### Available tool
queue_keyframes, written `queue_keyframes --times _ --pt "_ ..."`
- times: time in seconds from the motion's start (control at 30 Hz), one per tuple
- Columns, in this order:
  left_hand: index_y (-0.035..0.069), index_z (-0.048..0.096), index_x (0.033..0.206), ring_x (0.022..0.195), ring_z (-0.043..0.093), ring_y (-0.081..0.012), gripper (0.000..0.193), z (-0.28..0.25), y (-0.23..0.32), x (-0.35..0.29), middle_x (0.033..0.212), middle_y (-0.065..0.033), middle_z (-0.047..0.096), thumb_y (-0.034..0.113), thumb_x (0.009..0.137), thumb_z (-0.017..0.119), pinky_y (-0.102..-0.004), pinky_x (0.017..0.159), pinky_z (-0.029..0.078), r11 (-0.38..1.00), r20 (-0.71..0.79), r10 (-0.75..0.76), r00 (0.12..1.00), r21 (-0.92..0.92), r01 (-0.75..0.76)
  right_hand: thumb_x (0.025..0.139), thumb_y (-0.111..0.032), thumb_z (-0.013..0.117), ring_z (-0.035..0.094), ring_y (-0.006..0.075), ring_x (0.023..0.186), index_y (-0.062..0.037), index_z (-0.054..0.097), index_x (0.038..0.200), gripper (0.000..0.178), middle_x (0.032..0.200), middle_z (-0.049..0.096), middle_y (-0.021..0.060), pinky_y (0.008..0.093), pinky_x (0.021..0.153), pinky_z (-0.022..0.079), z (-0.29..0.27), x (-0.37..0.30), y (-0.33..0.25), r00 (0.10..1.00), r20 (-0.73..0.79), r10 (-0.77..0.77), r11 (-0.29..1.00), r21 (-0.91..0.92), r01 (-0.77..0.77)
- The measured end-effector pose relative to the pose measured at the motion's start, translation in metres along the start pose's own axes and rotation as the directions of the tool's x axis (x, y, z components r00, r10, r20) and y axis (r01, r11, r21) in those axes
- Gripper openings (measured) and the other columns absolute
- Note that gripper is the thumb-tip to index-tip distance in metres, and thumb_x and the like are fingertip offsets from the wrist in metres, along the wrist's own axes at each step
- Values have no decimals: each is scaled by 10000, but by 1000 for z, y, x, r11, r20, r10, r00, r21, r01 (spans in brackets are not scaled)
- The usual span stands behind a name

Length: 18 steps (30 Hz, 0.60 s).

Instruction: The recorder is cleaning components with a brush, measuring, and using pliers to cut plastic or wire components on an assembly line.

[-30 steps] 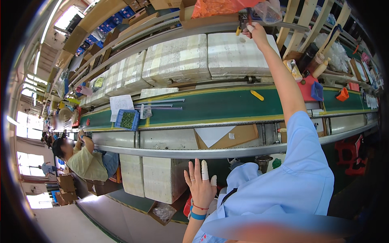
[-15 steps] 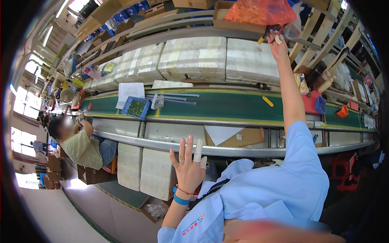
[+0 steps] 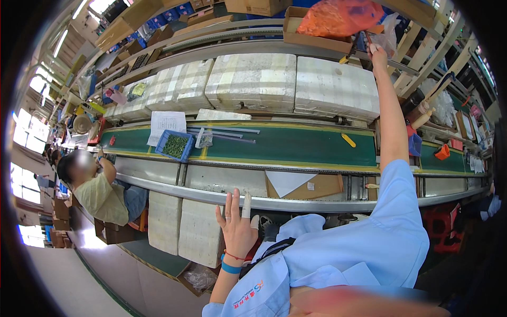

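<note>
1. the right hand (image 3: 378,52) is stretched far up to the top shelf, fingers pinched on the edge of a clear plastic bag (image 3: 390,36) that sits beside the orange bag (image 3: 338,17) in a cardboard box (image 3: 296,31).
2. the left hand (image 3: 237,224) hangs low by the metal rail (image 3: 200,194), fingers spread wide, holding nothing; one finger wears a white cot.
3. step in hand looks like fetching the clear bag off the shelf.
4. next move likely calls for a firm pull down, clear of the box rim, toward the green conveyor belt (image 3: 296,145).
</note>
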State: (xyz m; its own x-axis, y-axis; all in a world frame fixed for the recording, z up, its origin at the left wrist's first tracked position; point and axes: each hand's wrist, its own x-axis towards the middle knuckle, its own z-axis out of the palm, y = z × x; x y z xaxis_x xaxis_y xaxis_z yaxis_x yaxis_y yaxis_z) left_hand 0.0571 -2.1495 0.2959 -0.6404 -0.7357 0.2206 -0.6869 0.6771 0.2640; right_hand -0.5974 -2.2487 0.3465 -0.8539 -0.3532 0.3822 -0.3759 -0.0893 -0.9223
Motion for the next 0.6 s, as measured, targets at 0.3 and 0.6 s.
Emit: queue_keyframes --times 0.3,0.6 --pt "49 513 1306 1395 262 -309 602 10 28 11 1490 -161 304 144 740 693 -486 1133 64 1000 27 19 999 2 -19 885 -246 540 622 195 775 -53 688 1065 303 839 684 80 317 709 468 8 38 -29 994 31 -107 949 -294 111" --pt "68 551 1267 1396 264 -298 548 20 50 17 1489 -152 309 130 741 691 -470 1137 63 1000 57 13 998 -5 -13 865 -323 542 641 270 859 -69 680 1056 347 877 684 113 358 746 488 27 55 -76 948 93 -305 780 -548 304"
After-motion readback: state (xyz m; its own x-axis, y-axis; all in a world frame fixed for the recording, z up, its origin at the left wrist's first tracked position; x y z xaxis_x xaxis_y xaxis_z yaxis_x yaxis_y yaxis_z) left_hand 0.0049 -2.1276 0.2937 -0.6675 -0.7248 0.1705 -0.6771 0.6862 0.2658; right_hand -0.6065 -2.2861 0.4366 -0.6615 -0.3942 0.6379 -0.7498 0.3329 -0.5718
